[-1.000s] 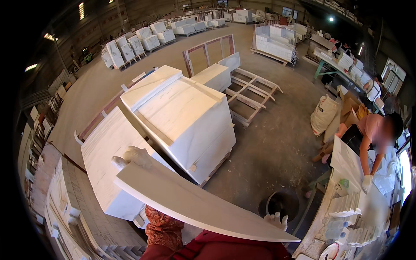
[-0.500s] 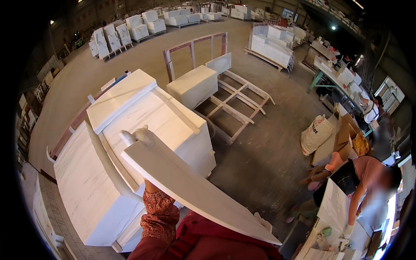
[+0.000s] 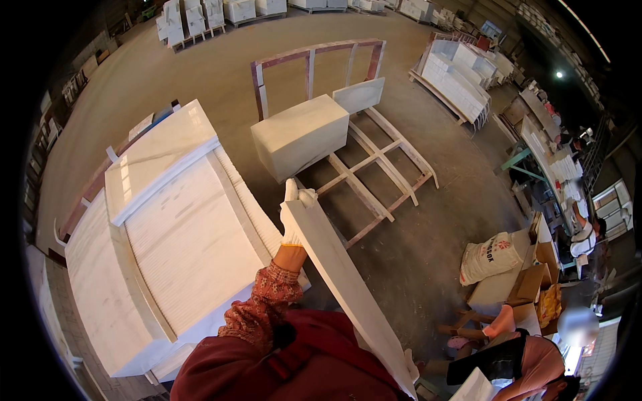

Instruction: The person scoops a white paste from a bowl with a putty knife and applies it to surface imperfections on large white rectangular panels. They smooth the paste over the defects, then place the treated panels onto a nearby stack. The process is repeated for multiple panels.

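At frame centre, the white-gloved left hand (image 3: 293,226) pinches a long white stone slab (image 3: 348,291); lower right, right hand (image 3: 410,364), fingers too hidden to tell

Floor (image 3: 401,260) lay open right of the left hand (image 3: 290,230); stacked slabs (image 3: 190,227) blocked its left, a block (image 3: 301,134) stood ahead, and a co-worker (image 3: 540,364) perhaps crowded the right hand (image 3: 410,361).

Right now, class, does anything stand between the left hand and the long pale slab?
Nothing visible does: the gloved left hand grips the far end of the long pale slab.
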### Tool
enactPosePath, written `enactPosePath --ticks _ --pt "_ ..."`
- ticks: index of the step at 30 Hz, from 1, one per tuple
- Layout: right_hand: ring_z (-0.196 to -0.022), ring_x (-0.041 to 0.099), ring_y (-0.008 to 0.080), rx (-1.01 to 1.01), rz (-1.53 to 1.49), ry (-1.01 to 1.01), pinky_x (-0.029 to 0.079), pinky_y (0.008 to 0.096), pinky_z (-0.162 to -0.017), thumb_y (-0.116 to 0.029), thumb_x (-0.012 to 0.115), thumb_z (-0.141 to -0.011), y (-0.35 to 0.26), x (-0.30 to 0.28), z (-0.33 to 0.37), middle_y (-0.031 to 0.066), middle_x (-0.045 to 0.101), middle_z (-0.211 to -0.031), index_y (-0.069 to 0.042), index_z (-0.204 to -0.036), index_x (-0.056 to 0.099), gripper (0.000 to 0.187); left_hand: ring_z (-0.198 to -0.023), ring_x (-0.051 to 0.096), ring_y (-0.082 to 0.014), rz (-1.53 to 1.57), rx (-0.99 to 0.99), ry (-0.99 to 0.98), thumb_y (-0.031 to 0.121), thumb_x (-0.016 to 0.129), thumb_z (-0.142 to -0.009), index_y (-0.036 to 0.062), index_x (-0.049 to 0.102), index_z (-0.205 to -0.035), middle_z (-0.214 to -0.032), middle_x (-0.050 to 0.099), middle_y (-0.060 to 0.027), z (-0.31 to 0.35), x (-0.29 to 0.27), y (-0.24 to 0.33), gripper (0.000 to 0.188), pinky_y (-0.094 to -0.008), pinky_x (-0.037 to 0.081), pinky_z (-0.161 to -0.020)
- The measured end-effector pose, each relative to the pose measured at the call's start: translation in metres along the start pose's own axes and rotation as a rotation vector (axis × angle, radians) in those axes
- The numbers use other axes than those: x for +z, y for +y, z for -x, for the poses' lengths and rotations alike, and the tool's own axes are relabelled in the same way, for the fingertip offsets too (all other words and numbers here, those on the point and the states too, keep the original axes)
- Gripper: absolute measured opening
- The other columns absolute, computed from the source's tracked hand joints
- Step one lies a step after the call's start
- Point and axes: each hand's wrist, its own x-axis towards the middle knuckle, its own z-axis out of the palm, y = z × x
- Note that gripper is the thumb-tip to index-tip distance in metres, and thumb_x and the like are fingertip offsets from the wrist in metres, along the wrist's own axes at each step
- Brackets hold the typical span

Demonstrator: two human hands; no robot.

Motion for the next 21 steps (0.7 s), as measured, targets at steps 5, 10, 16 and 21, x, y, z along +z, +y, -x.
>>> enactPosePath --ticks 5,10,16,21 --pt "-0.078 0.065 0.012 0.046 0.136 0.009 0.051 0.0257 -0.068 -0.028 0.061 -0.101 -0.097 0.026 -0.099 0.008 0.071 -0.101 0.005 -0.126 0.062 0.041 -0.051 0.046 -0.0103 0.19 -0.152 0.188 0.055 0.055 -0.099 0.0065 0.068 -0.098 -0.059 0.047 0.0046 -0.089 -0.032 -0.066 0.05 -0.0258 0.039 -0.047" --pt "-0.081 0.066 0.0129 0.014 0.483 -0.134 0.052 0.0262 -0.07 -0.026 0.061 -0.101 -0.217 0.063 -0.205 0.0087 0.071 -0.104 0.007 -0.127 0.061 0.042 -0.05 0.048 -0.0177 0.225 0.012 0.489 0.057 0.047 -0.101 0.0113 0.057 -0.124 -0.064 0.052 0.0037 -0.152 -0.081 -0.109 0.052 -0.0336 0.044 -0.049" --pt "-0.098 0.066 0.0261 -0.007 0.491 -0.404 0.055 0.0375 -0.085 -0.033 0.046 -0.104 -0.325 0.109 -0.397 0.0199 0.061 -0.132 0.002 -0.15 0.038 0.058 -0.052 0.055 -0.027 0.077 -0.176 0.423 0.051 0.036 -0.106 0.015 0.056 -0.074 -0.06 0.053 -0.0046 -0.161 -0.171 -0.115 0.052 -0.0399 0.049 -0.048" --pt "-0.122 0.058 0.0337 0.637 0.464 -0.511 0.048 0.0454 -0.103 -0.059 0.043 -0.101 -0.387 0.298 -0.423 0.0183 0.057 -0.139 -0.001 -0.143 0.047 0.072 -0.068 0.061 -0.0221 0.081 0.077 0.475 0.025 0.06 -0.097 0.0126 0.055 -0.077 -0.077 0.06 -0.0051 -0.16 -0.207 -0.13 0.024 -0.0404 0.055 -0.062"
